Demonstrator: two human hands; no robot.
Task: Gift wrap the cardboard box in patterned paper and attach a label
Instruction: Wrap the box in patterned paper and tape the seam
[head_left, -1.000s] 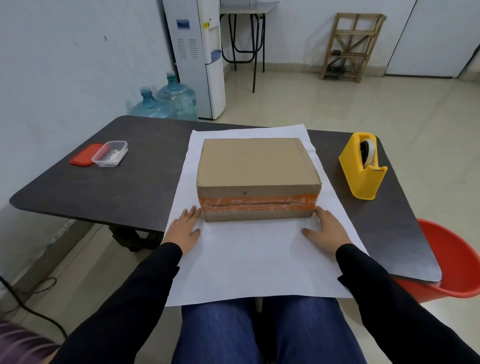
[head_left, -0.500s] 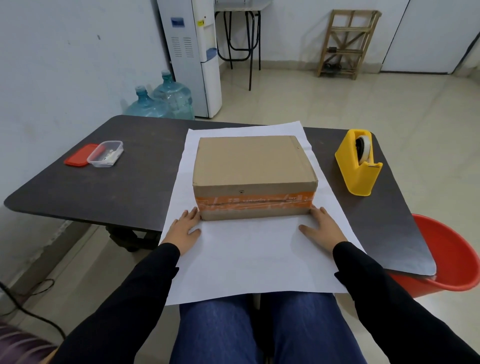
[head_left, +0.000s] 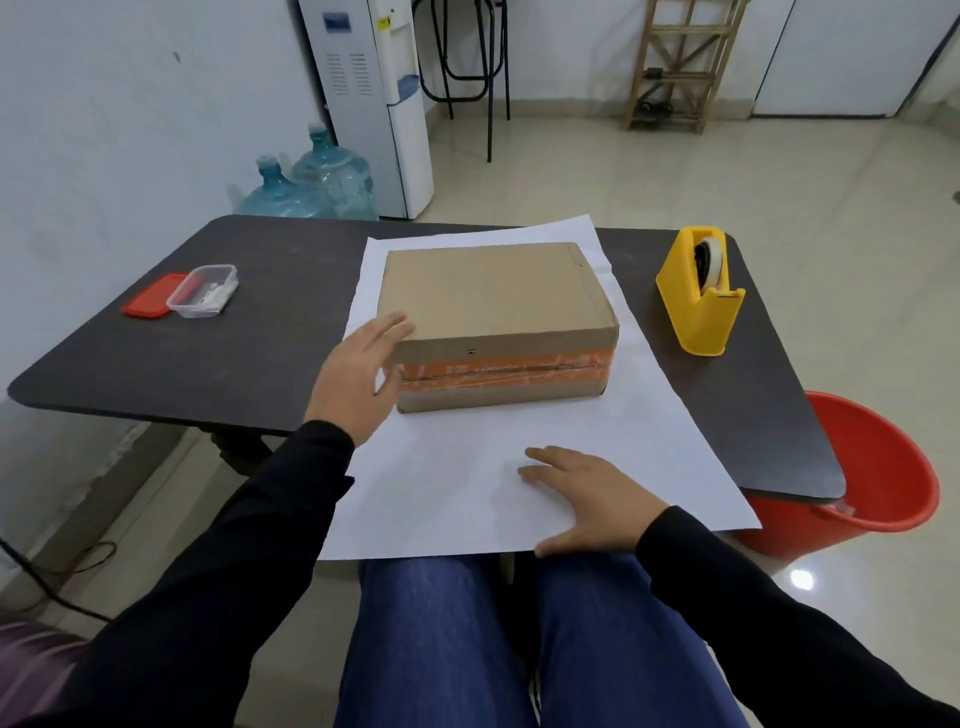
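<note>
The left hand (head_left: 358, 376) is raised at the near left corner of the cardboard box (head_left: 493, 301), fingers straight and spread; its fingertips overlap the box's top edge, but motion blur hides whether they touch it. The right hand (head_left: 587, 499) lies flat and open on the white paper (head_left: 457, 493) in front of the box, fingers pointing left, thumb close to the sheet's near edge. Neither hand holds anything. The box sits on the far half of the paper, its orange-taped side facing the person. A narrow strip of paper shows to its left, a wider one to its right, and a broad bare span lies between the box and the sheet's near edge, which hangs past the dark table (head_left: 249, 343) over the person's lap. The far edge of the paper reaches the table's far rim. A yellow tape dispenser (head_left: 698, 306) stands just right of the paper, near the table's right edge. Well to the left, across bare tabletop, a clear container (head_left: 203, 291) touches a red lid (head_left: 148, 302). A red bucket (head_left: 883, 467) stands on the floor by the table's near right corner.
</note>
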